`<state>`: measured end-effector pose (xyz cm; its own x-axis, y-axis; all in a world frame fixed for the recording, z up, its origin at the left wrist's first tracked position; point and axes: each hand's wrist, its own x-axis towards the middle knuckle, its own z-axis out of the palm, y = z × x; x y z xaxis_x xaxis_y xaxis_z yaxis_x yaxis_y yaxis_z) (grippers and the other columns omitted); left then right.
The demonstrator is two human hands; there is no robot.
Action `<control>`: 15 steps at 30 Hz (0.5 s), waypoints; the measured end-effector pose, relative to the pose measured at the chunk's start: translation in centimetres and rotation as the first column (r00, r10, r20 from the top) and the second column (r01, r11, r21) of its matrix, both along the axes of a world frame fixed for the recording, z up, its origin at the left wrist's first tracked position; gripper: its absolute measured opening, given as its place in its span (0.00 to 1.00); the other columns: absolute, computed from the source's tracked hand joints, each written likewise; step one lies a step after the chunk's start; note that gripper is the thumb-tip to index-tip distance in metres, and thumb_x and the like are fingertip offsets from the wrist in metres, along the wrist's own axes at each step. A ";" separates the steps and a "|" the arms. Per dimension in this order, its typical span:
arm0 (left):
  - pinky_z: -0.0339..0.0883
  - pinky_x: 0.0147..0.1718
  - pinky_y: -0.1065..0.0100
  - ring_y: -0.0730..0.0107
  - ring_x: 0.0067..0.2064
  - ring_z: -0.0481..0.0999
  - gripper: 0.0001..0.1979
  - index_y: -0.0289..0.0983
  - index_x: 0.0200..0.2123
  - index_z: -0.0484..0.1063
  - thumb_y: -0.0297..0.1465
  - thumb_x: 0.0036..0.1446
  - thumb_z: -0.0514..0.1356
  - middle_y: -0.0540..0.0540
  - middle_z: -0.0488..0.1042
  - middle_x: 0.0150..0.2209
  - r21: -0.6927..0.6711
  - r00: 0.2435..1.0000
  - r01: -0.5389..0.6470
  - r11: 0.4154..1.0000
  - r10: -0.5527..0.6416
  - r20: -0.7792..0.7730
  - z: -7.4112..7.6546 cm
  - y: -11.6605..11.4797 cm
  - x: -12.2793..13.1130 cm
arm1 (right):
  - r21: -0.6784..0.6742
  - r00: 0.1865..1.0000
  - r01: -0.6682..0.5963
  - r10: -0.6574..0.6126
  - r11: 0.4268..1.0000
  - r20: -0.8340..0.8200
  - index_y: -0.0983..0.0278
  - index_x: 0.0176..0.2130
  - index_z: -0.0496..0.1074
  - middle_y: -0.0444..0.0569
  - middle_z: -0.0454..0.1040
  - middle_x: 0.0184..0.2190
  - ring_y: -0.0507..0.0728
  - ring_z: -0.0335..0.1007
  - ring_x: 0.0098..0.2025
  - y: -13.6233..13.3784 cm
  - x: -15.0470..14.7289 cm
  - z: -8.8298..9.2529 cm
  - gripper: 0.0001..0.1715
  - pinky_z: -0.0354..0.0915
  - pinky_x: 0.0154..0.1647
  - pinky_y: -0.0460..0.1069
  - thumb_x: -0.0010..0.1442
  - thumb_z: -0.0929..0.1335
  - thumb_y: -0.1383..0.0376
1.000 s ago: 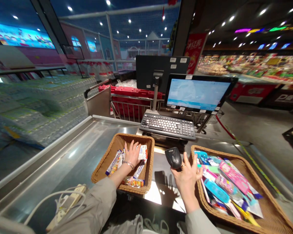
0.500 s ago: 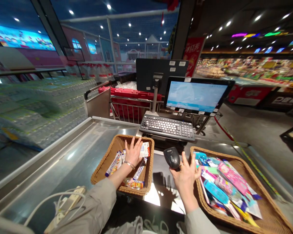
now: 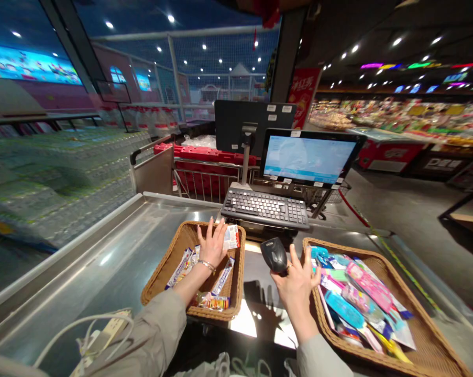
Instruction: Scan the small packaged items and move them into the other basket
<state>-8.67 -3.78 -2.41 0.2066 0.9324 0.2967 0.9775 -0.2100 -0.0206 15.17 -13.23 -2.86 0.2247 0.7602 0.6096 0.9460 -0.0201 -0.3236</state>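
My left hand (image 3: 211, 247) is over the left wicker basket (image 3: 157, 285), its fingers spread. A white packet with a red edge (image 3: 231, 237) shows beside its index finger; whether the hand touches it I cannot tell. Below the hand, blue-and-white wrapped bars (image 3: 223, 276) and orange-yellow snack packs (image 3: 213, 302) lie in the basket. My right hand (image 3: 298, 283) has the black barcode scanner (image 3: 274, 255) at its thumb side, with the other fingers stretched out. The scanner's handle is mostly hidden behind the hand, which appears to grip it.
To the right, a second wicker basket (image 3: 428, 343) holds packaged goods, including a pink pack (image 3: 370, 285). A keyboard (image 3: 265, 206) and a lit monitor (image 3: 310, 157) stand ahead. A power strip with cables (image 3: 102, 335) lies at the left on the metal counter (image 3: 122, 251).
The view has shifted slightly, moving the scene a little left in the picture. Both hands keep nearly the same pose, and the scanner stays by my right hand.
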 end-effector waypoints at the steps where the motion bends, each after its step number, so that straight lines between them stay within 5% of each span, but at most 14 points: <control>1: 0.24 0.63 0.31 0.45 0.71 0.30 0.42 0.41 0.68 0.51 0.33 0.50 0.63 0.45 0.47 0.70 0.030 1.000 0.003 1.000 -0.003 0.004 0.1 0.1 0.0 | 0.003 1.000 -0.001 0.001 1.000 -0.004 0.60 0.34 0.76 0.51 0.70 0.58 0.70 0.42 0.69 0.0 -0.1 0.1 0.09 0.38 0.60 0.72 0.53 0.67 0.62; 15: 0.21 0.64 0.34 0.48 0.71 0.35 0.41 0.39 0.67 0.52 0.35 0.52 0.63 0.43 0.48 0.69 0.141 0.994 0.087 0.986 -0.095 0.049 1.1 0.3 2.6 | 0.025 1.000 -0.005 0.005 1.000 0.009 0.60 0.34 0.75 0.49 0.69 0.58 0.70 0.43 0.68 -0.2 -0.6 0.7 0.07 0.38 0.61 0.72 0.51 0.68 0.65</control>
